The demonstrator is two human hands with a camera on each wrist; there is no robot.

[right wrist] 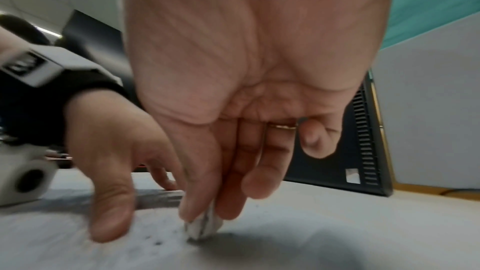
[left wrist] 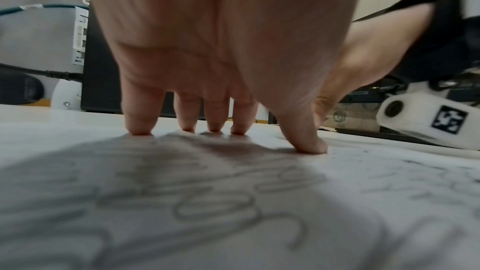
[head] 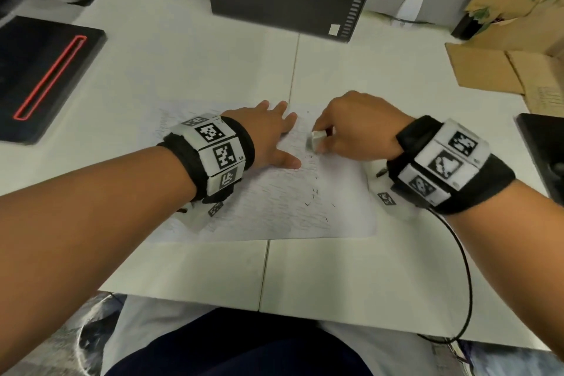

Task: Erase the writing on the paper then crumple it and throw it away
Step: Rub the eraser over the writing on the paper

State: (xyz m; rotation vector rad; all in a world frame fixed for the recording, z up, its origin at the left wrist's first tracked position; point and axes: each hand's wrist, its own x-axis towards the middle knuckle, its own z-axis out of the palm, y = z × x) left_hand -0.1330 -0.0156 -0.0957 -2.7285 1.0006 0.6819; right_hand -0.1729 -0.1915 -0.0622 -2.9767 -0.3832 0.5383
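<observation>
Step in hand: you are on the erasing stage; crumpling and discarding are not yet begun.
Right hand (head: pixel 357 128): your thumb and fingers pinch the eraser (right wrist: pixel 203 227), its tip pressed on the paper (head: pixel 274 207).
Left hand (head: pixel 268 134): fingers spread and straight, tips and thumb pressing the sheet flat just beside your right hand; it grasps nothing.
Paper location: flat on the table (head: pixel 351 268), under both your hands, pencil lines showing beneath and behind your left wrist.
Debris: dark eraser crumbs (head: pixel 314 192) lie behind your right fingers.
Next move, by judgement: keep the sheet pinned and work the eraser toward the written lines near your left hand.
</observation>
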